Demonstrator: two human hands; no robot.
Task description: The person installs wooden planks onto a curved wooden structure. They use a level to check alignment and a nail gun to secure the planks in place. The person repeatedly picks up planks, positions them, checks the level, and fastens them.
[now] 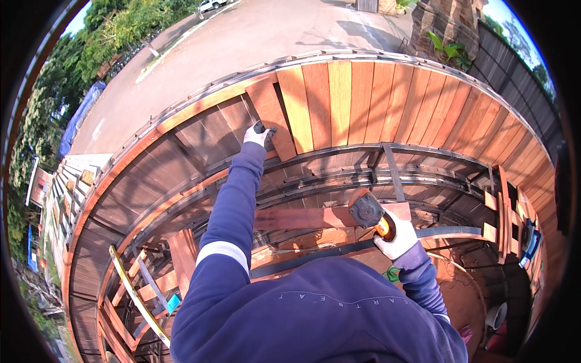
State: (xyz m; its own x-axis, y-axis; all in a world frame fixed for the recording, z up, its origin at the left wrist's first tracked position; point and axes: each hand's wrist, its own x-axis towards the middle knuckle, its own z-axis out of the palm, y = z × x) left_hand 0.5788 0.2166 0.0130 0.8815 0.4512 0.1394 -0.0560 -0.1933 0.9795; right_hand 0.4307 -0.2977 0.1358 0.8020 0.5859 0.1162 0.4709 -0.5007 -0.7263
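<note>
A person's dark blue back is filling the near side, well below the loose plank (269,109). On the lower right of that plank, the right hand (396,235), in a white glove, is closing around the grip of a black and orange power tool (367,210). The tool's dark, blocky head is covering part of a reddish board (296,219), which is lying crosswise below the loose plank, well apart from it. Far to the lower left of the plank, a yellow bar (139,296) is slanting across the framing.

The left hand (260,135), gloved in white with dark fingertips, is touching the left edge of the loose plank near its lower end; whether its fingers are closing behind the edge, I cannot tell. The plank's lower end is reaching a curved dark rail (339,151), and its upper end is meeting the curved outer rim (181,118).

Along the plank's right edge, a narrow dark gap is separating it from a row of fitted planks (363,97). To its left, a wide open stretch of framing is leaving room, with dark boards (151,157) showing there. Beyond the plank's upper end, paved ground (260,30) is spreading out, with trees (118,36) standing to the upper left.
</note>
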